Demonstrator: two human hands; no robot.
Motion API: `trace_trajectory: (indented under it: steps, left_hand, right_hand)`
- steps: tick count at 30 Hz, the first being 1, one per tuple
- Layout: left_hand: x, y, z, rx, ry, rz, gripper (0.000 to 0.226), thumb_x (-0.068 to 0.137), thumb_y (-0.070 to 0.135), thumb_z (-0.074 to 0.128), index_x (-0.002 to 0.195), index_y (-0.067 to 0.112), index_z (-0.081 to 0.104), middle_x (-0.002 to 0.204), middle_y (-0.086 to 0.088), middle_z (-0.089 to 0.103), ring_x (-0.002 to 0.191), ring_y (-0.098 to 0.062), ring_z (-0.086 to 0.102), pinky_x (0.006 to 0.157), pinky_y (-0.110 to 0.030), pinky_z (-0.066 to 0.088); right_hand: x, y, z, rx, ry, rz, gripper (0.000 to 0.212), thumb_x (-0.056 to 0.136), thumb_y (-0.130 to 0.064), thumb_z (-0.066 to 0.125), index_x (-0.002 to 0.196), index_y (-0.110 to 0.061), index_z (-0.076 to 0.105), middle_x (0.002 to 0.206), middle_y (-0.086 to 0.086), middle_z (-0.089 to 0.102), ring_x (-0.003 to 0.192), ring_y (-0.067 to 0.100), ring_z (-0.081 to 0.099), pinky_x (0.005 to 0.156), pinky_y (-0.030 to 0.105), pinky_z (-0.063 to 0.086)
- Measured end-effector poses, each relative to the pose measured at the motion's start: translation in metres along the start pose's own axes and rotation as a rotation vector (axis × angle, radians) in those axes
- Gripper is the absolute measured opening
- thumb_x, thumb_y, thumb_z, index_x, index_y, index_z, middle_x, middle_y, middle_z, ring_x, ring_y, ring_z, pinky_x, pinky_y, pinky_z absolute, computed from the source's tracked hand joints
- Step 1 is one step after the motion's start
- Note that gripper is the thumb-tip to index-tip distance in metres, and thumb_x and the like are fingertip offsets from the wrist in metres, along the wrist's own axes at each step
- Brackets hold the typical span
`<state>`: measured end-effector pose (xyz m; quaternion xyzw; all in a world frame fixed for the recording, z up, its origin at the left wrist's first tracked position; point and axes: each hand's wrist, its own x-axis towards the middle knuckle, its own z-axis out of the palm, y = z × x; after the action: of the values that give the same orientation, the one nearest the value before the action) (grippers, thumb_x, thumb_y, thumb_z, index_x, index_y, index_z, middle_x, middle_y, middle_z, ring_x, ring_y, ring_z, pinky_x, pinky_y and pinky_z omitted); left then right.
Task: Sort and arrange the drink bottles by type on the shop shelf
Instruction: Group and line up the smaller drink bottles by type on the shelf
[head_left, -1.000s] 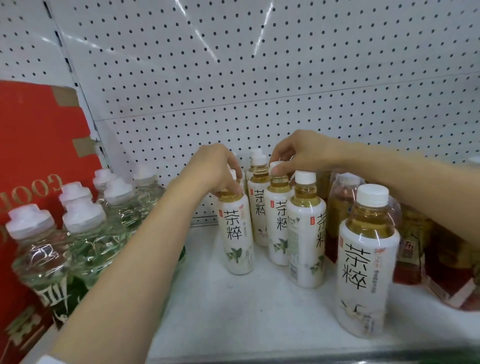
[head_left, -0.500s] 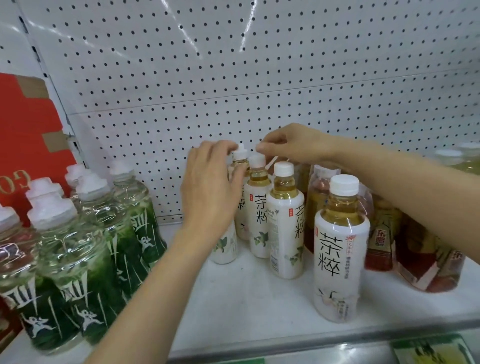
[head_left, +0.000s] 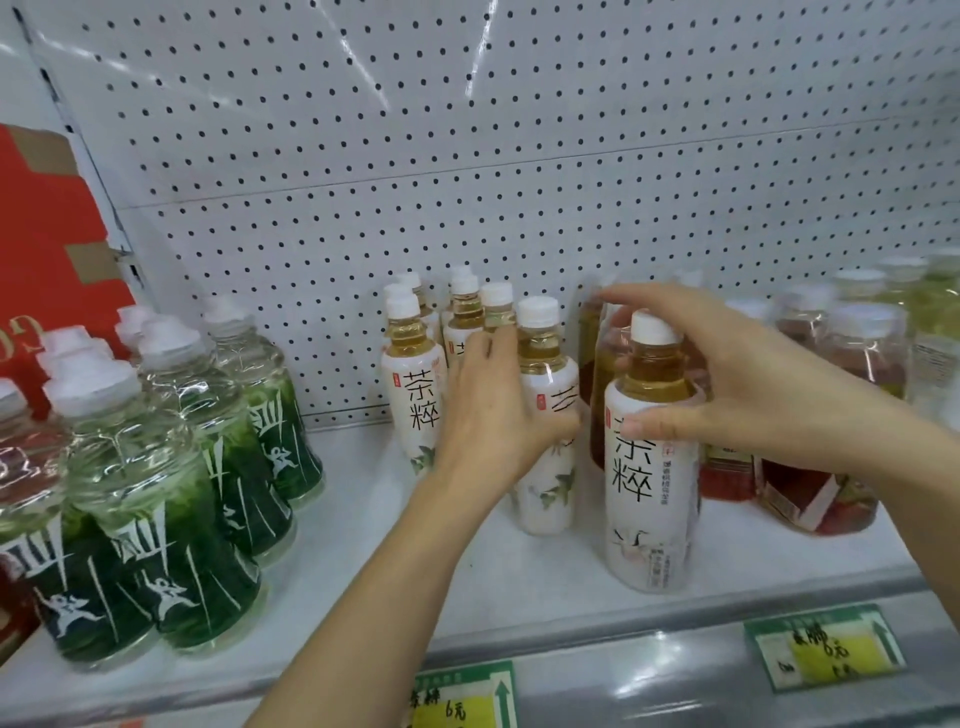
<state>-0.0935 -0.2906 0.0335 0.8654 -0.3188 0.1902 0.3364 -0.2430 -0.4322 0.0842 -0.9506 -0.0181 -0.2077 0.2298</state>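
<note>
On shelf (head_left: 519, 571), hands: left hand (head_left: 498, 410) grips a tea bottle (head_left: 545, 426); right hand (head_left: 727, 384) hovers spread.

White shelf (head_left: 519, 577) — tea bottles (head_left: 649, 467), green-labelled bottles (head_left: 156, 519), red-labelled bottles (head_left: 810, 493) upright.

glossy clear plastic tea bottles (head_left: 649, 467), white perforated metal back panel (head_left: 519, 156), matt red cardboard box (head_left: 47, 234)

My left hand (head_left: 501, 415) covers most of the middle tea bottle (head_left: 545, 415), so I can't read its label. Behind the front tea bottle (head_left: 649, 467), the red-labelled bottles (head_left: 727, 473) blur. The red carton (head_left: 47, 234) is cut off at the left edge.
</note>
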Motion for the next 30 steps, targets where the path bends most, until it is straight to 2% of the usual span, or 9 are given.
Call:
trace_trajectory:
  steps: [3, 7, 10, 14, 18, 22, 25, 27, 30]
  left_hand:
    - [-0.010, -0.021, -0.036, -0.041, -0.087, -0.063, 0.069, 0.062, 0.043, 0.089, 0.119, 0.028, 0.053, 0.119, 0.008, 0.057, 0.108, -0.015, 0.057, 0.088, -0.034, 0.049]
    - [-0.022, -0.054, -0.075, -0.164, -0.104, -0.164, 0.064, 0.063, 0.024, 0.092, 0.115, 0.030, 0.054, 0.102, 0.014, 0.064, 0.090, -0.006, 0.064, 0.073, -0.025, 0.051]
    - [-0.024, -0.070, -0.078, -0.164, -0.062, -0.181, 0.065, 0.064, 0.024, 0.090, 0.116, 0.031, 0.054, 0.114, 0.003, 0.065, 0.096, -0.015, 0.067, 0.083, -0.039, 0.057]
    - [-0.029, -0.078, -0.066, -0.191, -0.025, -0.165, 0.071, 0.063, 0.032, 0.087, 0.124, 0.033, 0.050, 0.118, 0.006, 0.061, 0.101, -0.014, 0.065, 0.086, -0.045, 0.058]
    - [-0.049, -0.090, -0.045, -0.216, -0.028, -0.277, 0.101, 0.058, 0.046, 0.089, 0.140, 0.040, 0.030, 0.131, 0.008, 0.058, 0.113, -0.017, 0.061, 0.091, -0.050, 0.056]
    - [-0.065, -0.105, -0.033, -0.275, -0.115, -0.381, 0.076, 0.069, 0.041, 0.087, 0.133, 0.034, 0.046, 0.123, 0.009, 0.066, 0.104, -0.013, 0.063, 0.090, -0.041, 0.056]
    - [-0.065, -0.107, -0.034, -0.314, -0.130, -0.374, 0.073, 0.071, 0.039, 0.087, 0.133, 0.034, 0.049, 0.120, 0.012, 0.067, 0.106, -0.012, 0.062, 0.091, -0.038, 0.054]
    - [-0.064, -0.107, -0.037, -0.330, -0.146, -0.365, 0.074, 0.068, 0.041, 0.088, 0.133, 0.032, 0.052, 0.121, 0.012, 0.068, 0.108, -0.011, 0.063, 0.093, -0.040, 0.054]
    - [-0.067, -0.107, -0.044, -0.327, -0.158, -0.363, 0.077, 0.066, 0.041, 0.089, 0.134, 0.029, 0.055, 0.121, 0.012, 0.069, 0.107, -0.009, 0.063, 0.093, -0.038, 0.053]
  right_hand:
    - [-0.004, 0.003, 0.003, 0.032, 0.040, -0.004, 0.077, 0.070, -0.041, 0.078, 0.137, -0.048, 0.039, 0.136, -0.023, 0.046, 0.124, -0.003, 0.047, 0.107, 0.034, 0.043]
    - [0.003, -0.004, 0.016, 0.136, 0.141, -0.041, 0.069, 0.065, -0.041, 0.079, 0.125, -0.050, 0.048, 0.125, -0.023, 0.053, 0.115, 0.003, 0.056, 0.102, 0.040, 0.048]
    - [0.017, -0.009, 0.031, 0.180, 0.135, -0.064, 0.069, 0.066, -0.038, 0.081, 0.126, -0.050, 0.049, 0.127, -0.022, 0.051, 0.116, 0.005, 0.056, 0.103, 0.041, 0.047]
    - [0.046, -0.013, 0.054, 0.376, 0.086, -0.099, 0.071, 0.073, -0.021, 0.083, 0.133, -0.040, 0.050, 0.133, -0.011, 0.052, 0.116, 0.012, 0.060, 0.099, 0.041, 0.051]
    - [0.066, -0.020, 0.074, 0.448, 0.061, -0.116, 0.077, 0.080, -0.016, 0.077, 0.144, -0.034, 0.037, 0.137, -0.009, 0.052, 0.118, 0.010, 0.060, 0.101, 0.042, 0.050]
    - [0.049, -0.012, 0.098, 0.431, 0.165, 0.055, 0.111, 0.069, -0.031, 0.087, 0.152, -0.038, 0.015, 0.147, -0.012, 0.040, 0.130, 0.001, 0.045, 0.109, 0.032, 0.040]
    - [0.031, -0.011, 0.124, 0.327, 0.181, 0.314, 0.104, 0.055, -0.045, 0.089, 0.143, -0.029, 0.037, 0.137, -0.007, 0.050, 0.121, 0.011, 0.053, 0.100, 0.038, 0.050]
    - [0.027, -0.008, 0.136, 0.310, 0.152, 0.359, 0.082, 0.058, -0.041, 0.088, 0.130, -0.025, 0.051, 0.127, -0.004, 0.061, 0.113, 0.016, 0.061, 0.093, 0.042, 0.055]
    - [0.025, -0.006, 0.137, 0.413, 0.115, 0.328, 0.075, 0.063, -0.033, 0.088, 0.129, -0.024, 0.055, 0.121, -0.010, 0.065, 0.107, 0.008, 0.063, 0.090, 0.034, 0.056]
